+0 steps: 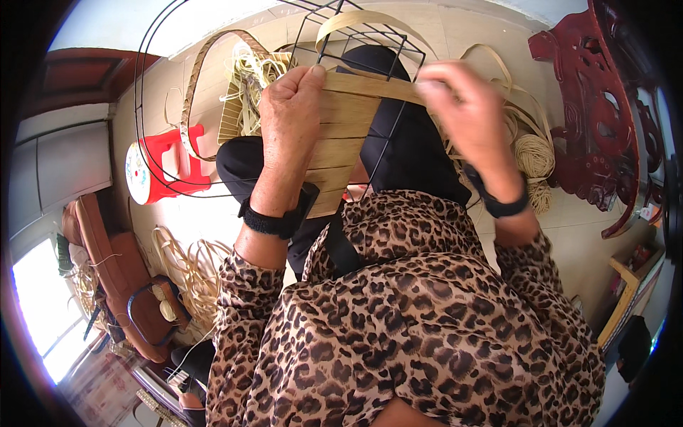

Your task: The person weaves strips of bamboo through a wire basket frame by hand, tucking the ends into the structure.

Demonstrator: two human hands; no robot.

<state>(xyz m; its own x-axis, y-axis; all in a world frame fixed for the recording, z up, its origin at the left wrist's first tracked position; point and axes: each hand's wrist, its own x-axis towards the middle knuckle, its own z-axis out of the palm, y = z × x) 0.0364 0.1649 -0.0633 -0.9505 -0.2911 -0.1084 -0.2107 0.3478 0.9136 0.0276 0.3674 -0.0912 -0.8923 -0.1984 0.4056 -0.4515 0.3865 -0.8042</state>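
A black wire frame (390, 136) rests over my lap, its left part wrapped with wide, flat tan strips that lie side by side as a panel (333, 153). My left hand (290, 114) is closed on the panel's left edge, thumb up at its far corner. A loose flat strip (388, 87) runs from there to the right across the frame. My right hand (469, 107), blurred by motion, has its fingers curled at the strip's right end. Beyond the hands, a tan strip (370, 18) arches over the wires.
Left of my knees stands a red stool (186, 158), behind it a basket (231, 107) with loose fibres and a wrapped hoop handle (191, 99). Bundled cord (533, 155) lies right, near carved dark-red furniture (590, 128). Loose strips (196, 277) pile beside a brown seat (121, 277).
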